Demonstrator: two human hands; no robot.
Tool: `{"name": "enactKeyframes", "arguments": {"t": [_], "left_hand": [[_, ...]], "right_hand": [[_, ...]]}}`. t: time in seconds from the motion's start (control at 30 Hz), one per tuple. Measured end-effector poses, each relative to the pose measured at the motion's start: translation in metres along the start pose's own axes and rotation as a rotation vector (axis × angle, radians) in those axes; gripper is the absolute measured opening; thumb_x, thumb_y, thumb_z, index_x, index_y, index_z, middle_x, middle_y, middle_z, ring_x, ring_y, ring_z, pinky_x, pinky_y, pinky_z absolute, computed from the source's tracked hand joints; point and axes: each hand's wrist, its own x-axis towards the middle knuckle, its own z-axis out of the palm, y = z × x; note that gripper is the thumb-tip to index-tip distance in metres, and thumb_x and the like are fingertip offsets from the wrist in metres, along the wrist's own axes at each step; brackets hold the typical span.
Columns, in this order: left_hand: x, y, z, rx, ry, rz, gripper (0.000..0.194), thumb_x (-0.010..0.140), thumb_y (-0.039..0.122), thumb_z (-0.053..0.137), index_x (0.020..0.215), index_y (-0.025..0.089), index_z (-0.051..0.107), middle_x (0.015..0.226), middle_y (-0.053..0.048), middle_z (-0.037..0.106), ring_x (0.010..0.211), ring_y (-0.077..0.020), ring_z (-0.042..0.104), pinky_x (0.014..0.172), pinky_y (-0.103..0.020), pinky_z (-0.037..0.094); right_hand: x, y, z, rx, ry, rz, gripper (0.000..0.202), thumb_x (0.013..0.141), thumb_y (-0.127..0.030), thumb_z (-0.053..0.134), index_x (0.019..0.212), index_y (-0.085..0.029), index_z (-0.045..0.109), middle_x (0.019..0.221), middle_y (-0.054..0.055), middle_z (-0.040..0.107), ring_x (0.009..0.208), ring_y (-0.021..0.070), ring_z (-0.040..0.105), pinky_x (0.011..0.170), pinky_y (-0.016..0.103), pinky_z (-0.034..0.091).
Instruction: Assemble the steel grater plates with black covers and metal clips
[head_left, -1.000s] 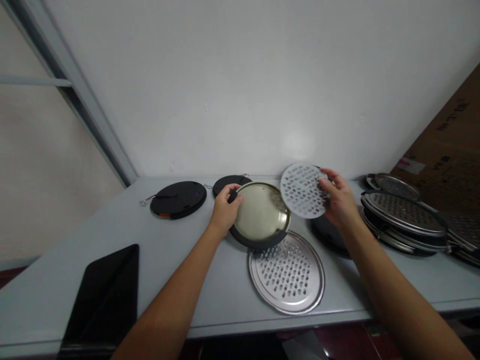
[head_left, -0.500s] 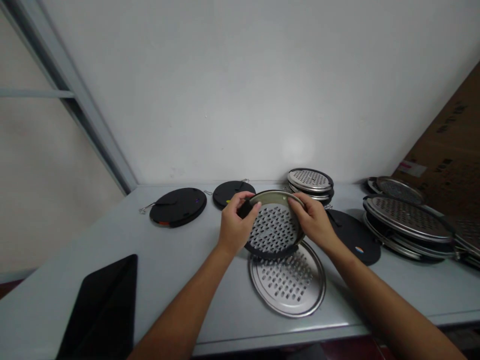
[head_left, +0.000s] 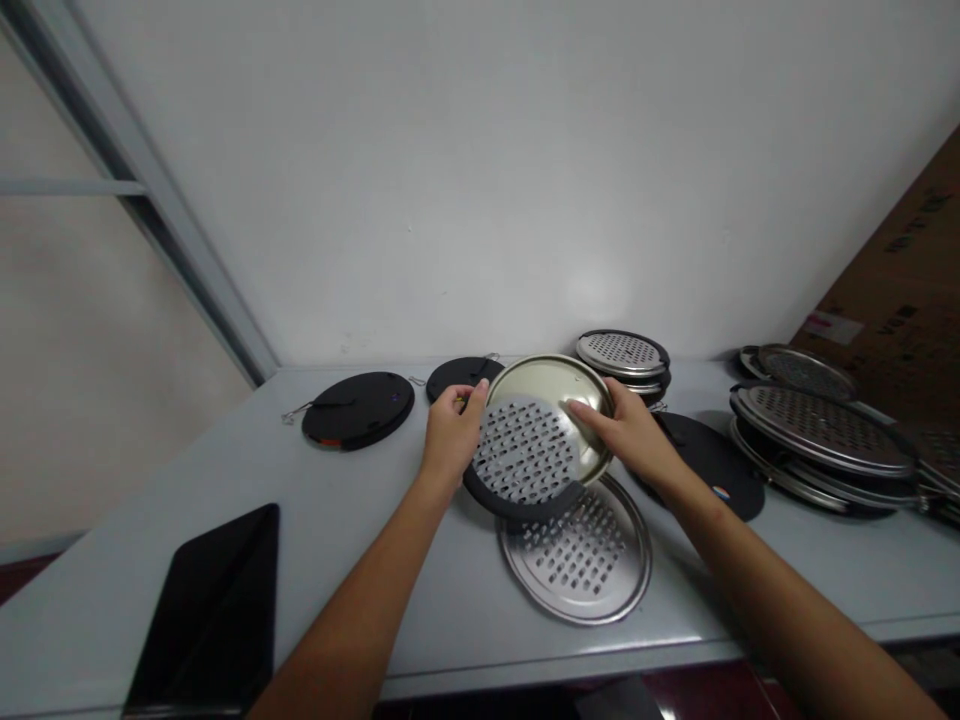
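In front of me, above the table, a round grater [head_left: 525, 450] with a black rim overlaps a shiny pale gold round metal plate [head_left: 551, 378]. My left hand [head_left: 454, 430] grips the left edge, its thumb pointing up near where the two meet. On the right side, my right hand [head_left: 630, 430] holds the gold plate, thumb on its face and fingers behind the rim. Below them, a round silver grater plate [head_left: 577, 590] lies flat on the table, partly covered by the held grater. Whether the two held pieces are joined cannot be made out.
Black discs [head_left: 356, 410] with wire hooks lie at the back left; another black disc [head_left: 712, 465] is right of my hand. Graters stand in stacks [head_left: 821, 430] at the right, before a cardboard box [head_left: 892, 290]. A dark tablet-like slab [head_left: 210, 610] lies front left.
The grater has shifted down and left against the gold plate, showing more of the plate's inner face. My left hand has moved slightly left; my right thumb now rests on the plate's face.
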Motion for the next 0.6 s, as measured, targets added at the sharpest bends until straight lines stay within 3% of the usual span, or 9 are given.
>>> {"name": "enactKeyframes", "arguments": {"t": [0.13, 0.27, 0.47, 0.6], "left_hand": [[0.0002, 0.0026, -0.0025, 0.067, 0.009, -0.024, 0.035, 0.072, 0.048, 0.048, 0.064, 0.015, 0.055, 0.057, 0.000, 0.053, 0.060, -0.0146, 0.050, 0.056, -0.025, 0.037], [0.0022, 0.0004, -0.0042, 0.118, 0.024, -0.019, 0.035, 0.072, 0.048, 0.047, 0.062, 0.016, 0.055, 0.055, 0.001, 0.051, 0.058, -0.0145, 0.048, 0.055, -0.025, 0.035], [0.0016, -0.0040, -0.0012, 0.142, 0.042, 0.038, 0.037, 0.076, 0.048, 0.041, 0.054, 0.019, 0.046, 0.050, 0.002, 0.046, 0.053, -0.0140, 0.043, 0.051, -0.025, 0.030], [-0.0002, -0.0017, -0.0004, 0.154, -0.003, 0.063, 0.042, 0.078, 0.052, 0.036, 0.050, 0.020, 0.041, 0.048, 0.002, 0.041, 0.051, -0.0131, 0.040, 0.049, -0.025, 0.029]], "right_hand": [[-0.0015, -0.0016, 0.0007, -0.044, -0.085, 0.022, 0.044, 0.062, -0.043, 0.064, 0.094, -0.014, 0.054, 0.091, 0.009, 0.061, 0.079, 0.0212, 0.055, 0.069, 0.034, 0.043], [-0.0042, -0.0044, 0.0007, -0.025, -0.118, 0.030, 0.042, 0.064, -0.045, 0.062, 0.092, -0.014, 0.056, 0.088, 0.009, 0.062, 0.077, 0.0222, 0.057, 0.067, 0.035, 0.044], [-0.0100, -0.0102, 0.0002, -0.102, 0.006, -0.078, 0.064, 0.055, -0.043, 0.069, 0.109, -0.015, 0.047, 0.104, 0.014, 0.057, 0.094, 0.0286, 0.053, 0.077, 0.041, 0.041], [-0.0059, -0.0069, -0.0026, 0.099, -0.086, 0.040, 0.042, 0.057, -0.036, 0.068, 0.091, -0.016, 0.053, 0.086, 0.007, 0.061, 0.077, 0.0218, 0.057, 0.068, 0.035, 0.044]]}}
